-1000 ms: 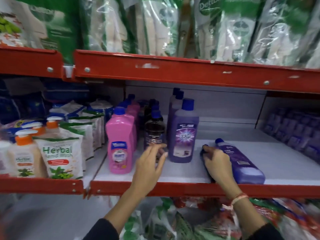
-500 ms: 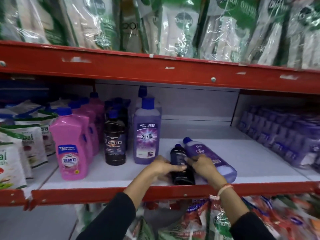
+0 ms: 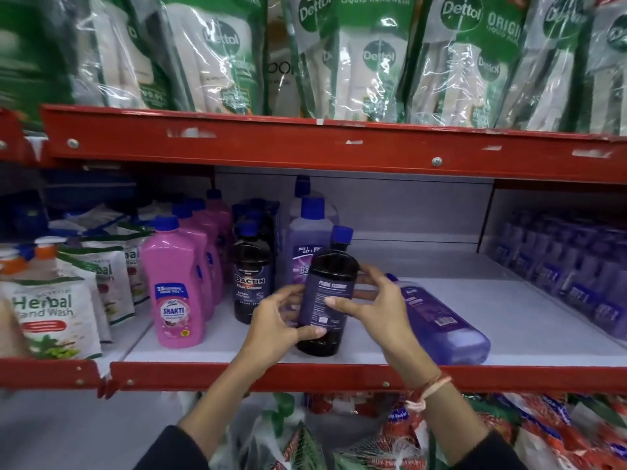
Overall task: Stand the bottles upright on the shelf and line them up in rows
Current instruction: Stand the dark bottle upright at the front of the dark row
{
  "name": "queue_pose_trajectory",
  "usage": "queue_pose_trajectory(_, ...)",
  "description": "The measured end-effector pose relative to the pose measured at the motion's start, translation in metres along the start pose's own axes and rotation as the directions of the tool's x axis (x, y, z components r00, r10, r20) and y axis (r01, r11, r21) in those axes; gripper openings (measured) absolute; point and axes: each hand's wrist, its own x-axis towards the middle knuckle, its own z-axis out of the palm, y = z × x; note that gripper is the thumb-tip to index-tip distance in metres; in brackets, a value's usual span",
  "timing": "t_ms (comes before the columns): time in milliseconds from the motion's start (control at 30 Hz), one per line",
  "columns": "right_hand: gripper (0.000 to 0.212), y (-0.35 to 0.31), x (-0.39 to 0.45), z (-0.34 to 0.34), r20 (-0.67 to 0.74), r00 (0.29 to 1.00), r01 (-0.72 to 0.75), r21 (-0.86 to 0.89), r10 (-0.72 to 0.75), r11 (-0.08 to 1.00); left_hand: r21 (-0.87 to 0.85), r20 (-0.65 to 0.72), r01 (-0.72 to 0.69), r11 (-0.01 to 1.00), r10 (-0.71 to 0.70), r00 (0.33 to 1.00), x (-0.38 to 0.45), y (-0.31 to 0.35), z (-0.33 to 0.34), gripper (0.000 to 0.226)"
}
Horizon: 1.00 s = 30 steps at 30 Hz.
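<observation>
red steel racking in a shop aisle, white shelf board (image 3: 509, 320) with a chipped red front lip (image 3: 339, 376). far left of your view, herbal hand wash pouches (image 3: 51, 317) lean in the next bay. then a row of pink bottles (image 3: 176, 286) runs front to back, upright, blue caps. just beside them a dark bactin bottle (image 3: 251, 279) stands upright with more dark ones behind it, and a purple bottle (image 3: 307, 239) stands behind your hands. your left hand (image 3: 274, 330) cups the lower left side of the dark bottle (image 3: 327, 300), thumb across its base, fingers curled loosely; your right hand (image 3: 376, 303) wraps its right side, thumb on the back label. both have hold of it. it is nearly upright, tipped a little right, at the shelf's front edge; cannot tell if its base touches the board. right of it a purple bottle (image 3: 441, 323) lies on its side, cap toward the back. far right, purple packs (image 3: 559, 273) fill the adjoining bay. above, dettol refill pouches (image 3: 373, 59) crowd the upper shelf.
</observation>
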Motion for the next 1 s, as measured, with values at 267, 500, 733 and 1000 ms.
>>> queue_pose_trajectory(267,0.075,-0.014,0.0,0.078,0.076,0.988,0.133,0.0,-0.133,0.991,-0.015,-0.16,-0.011,1.0,0.009,0.987,-0.01,-0.024,-0.064,0.073)
queue_pose_trajectory(500,0.06,-0.004,-0.003,0.101,0.095,0.987,0.129,0.046,-0.133,0.991,-0.055,-0.267,0.0,0.999,-0.014,0.964,-0.019,-0.037,-0.074,0.036)
queue_pose_trajectory(733,0.056,-0.007,-0.002,0.108,0.292,0.954,0.041,0.119,-0.074,0.992,-0.212,-0.189,0.086,0.973,-0.128,0.974,-0.022,-0.038,-0.088,0.008)
queue_pose_trajectory(1000,0.038,0.001,0.014,0.111,0.422,0.907,-0.055,0.145,-0.011,0.988,-0.016,-0.049,0.031,0.999,-0.031,0.998,-0.021,-0.044,-0.089,0.081)
